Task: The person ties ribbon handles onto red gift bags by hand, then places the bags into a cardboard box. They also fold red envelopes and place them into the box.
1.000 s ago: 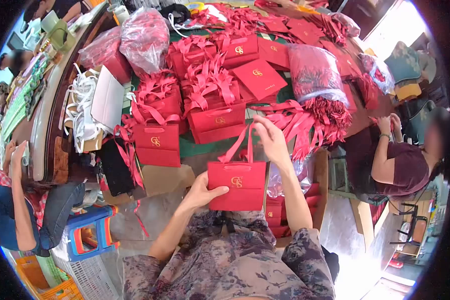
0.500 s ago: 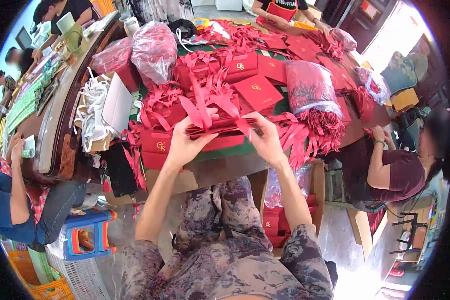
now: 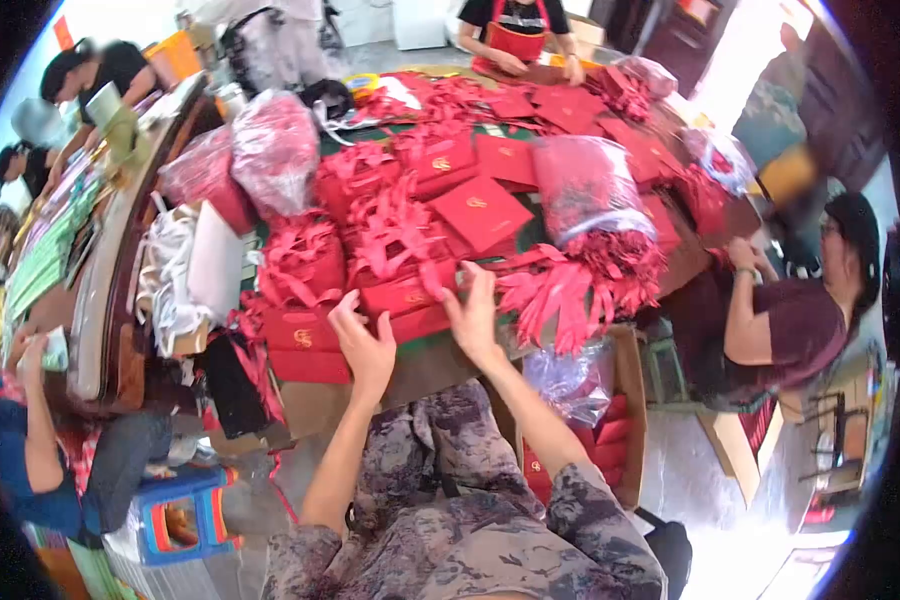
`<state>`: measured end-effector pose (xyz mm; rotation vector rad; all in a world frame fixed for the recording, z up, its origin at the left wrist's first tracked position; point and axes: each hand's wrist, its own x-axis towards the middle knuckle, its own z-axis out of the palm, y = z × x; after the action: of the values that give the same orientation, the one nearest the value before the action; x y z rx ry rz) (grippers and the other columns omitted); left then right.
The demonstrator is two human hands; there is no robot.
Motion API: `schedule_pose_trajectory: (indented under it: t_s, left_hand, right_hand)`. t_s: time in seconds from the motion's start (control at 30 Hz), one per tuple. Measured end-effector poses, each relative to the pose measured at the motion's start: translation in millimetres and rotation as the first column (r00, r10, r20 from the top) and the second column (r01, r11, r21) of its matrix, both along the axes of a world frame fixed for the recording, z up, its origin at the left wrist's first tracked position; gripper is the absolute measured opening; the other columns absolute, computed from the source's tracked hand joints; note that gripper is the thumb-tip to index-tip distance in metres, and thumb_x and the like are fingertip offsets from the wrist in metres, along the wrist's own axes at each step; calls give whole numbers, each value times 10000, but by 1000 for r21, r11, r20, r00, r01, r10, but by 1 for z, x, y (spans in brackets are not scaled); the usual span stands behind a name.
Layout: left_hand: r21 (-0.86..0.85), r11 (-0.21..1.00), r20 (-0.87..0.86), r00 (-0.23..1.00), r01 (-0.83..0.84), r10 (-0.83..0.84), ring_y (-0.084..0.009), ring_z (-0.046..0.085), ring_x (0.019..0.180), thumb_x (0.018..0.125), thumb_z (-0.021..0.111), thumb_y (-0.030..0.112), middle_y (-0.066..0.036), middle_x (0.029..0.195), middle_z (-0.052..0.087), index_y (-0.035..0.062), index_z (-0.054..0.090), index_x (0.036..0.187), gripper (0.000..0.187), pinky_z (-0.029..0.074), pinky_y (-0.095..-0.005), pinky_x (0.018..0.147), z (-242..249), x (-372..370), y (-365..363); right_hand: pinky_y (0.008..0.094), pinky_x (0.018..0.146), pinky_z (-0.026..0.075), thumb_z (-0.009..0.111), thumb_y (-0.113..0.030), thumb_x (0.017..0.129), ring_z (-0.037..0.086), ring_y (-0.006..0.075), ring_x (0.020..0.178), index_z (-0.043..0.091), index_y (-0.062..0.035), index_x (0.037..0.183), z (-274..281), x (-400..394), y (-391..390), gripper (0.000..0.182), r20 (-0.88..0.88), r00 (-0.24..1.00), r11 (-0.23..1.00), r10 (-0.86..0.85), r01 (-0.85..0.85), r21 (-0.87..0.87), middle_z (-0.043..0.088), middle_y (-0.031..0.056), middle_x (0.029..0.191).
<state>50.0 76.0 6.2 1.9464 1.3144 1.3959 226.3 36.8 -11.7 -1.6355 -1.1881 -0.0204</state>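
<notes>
My left hand [image 3: 367, 350] and my right hand [image 3: 473, 315] are at the two ends of a red ribboned bag stack [image 3: 408, 295] near the table's front edge. The fingers of both hands are apart and touch the ends of the stack. Left of it lie more red bags with gold print [image 3: 302, 338]. A flat red bag [image 3: 481, 212] rests behind my right hand. To the right, a plastic-wrapped bundle of red bags [image 3: 588, 190] has loose ribbons [image 3: 553, 300] beside it.
A box of white straps [image 3: 215, 265] and plastic-wrapped packs [image 3: 274, 150] are on the left. An open carton [image 3: 625, 440] stands below the table's edge. People sit at left and right; another person [image 3: 515, 45] works across the table.
Both hands have moved down onto the front stack, and the raised ribbons are no longer held up. My fingers have opened. The camera view has shifted slightly.
</notes>
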Motion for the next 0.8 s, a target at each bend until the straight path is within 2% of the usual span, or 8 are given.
schedule_pose_trajectory:
  t_s: [0.1,0.2,0.3,0.33,0.37,0.5,0.53,0.8]
  left_hand:
    - [193,980,4,999,51,-53,-359,461,1124,818,725,63,-207,1227,476,22,489,1314,551,414,-434,946,-8,11,-23]
    - [325,925,-387,920,199,-62,-391,430,1197,816,737,113,-201,1295,458,68,573,1248,465,342,-506,1015,-27,12,-32]
    - [273,950,-430,902,152,-21,-390,441,1183,846,699,120,-191,1296,472,105,584,1257,428,354,-505,1013,-33,16,-30]
    - [265,954,-398,917,139,-23,-393,425,1195,833,710,114,-191,1306,465,109,582,1264,451,347,-510,1019,-34,18,-31]
    - [266,954,-401,916,140,-23,-393,425,1195,833,710,114,-191,1306,465,109,582,1264,451,347,-510,1019,-36,18,-32]
    - [307,935,-403,914,180,-44,-394,409,1206,808,734,105,-194,1327,449,118,578,1273,490,346,-506,1026,-35,17,-43]
    - [313,929,-407,912,198,-57,-399,406,1203,801,741,95,-202,1335,438,107,575,1274,502,341,-505,1025,-34,16,-44]
    - [318,898,-404,900,305,-162,-390,425,1179,782,750,59,-204,1305,428,96,593,1240,485,376,-482,996,-24,21,-67]
  right_hand:
    - [415,893,482,743,-108,862,547,366,1031,475,4,1289,2,-12,-5,516,-129,991,996,22,-11,83,492,213,1175]
    - [422,902,486,693,-74,895,552,385,1056,487,-17,1287,-3,-3,-12,446,-51,994,990,96,-90,106,483,212,1192]
    - [352,788,548,676,-42,900,569,328,1031,546,-31,1250,6,6,-34,373,-97,993,994,73,-65,84,514,186,1164]
    - [319,716,569,666,-29,902,581,319,1017,570,-43,1218,1,20,-40,330,95,995,998,5,-11,64,518,176,1159]
    - [314,703,570,650,-38,916,590,315,998,601,-35,1156,-4,30,-50,245,59,998,999,4,-7,46,535,160,1125]
    - [366,761,520,626,-44,925,598,304,940,648,-46,1066,0,63,-87,143,111,979,986,-169,169,10,576,143,1031]
    - [424,853,485,651,-32,886,593,357,978,640,-41,1049,2,67,-94,164,48,978,979,-203,203,7,592,168,1021]
    - [407,848,488,663,-25,873,591,330,966,644,-33,1031,5,94,-97,159,43,971,972,-233,234,-19,597,144,995]
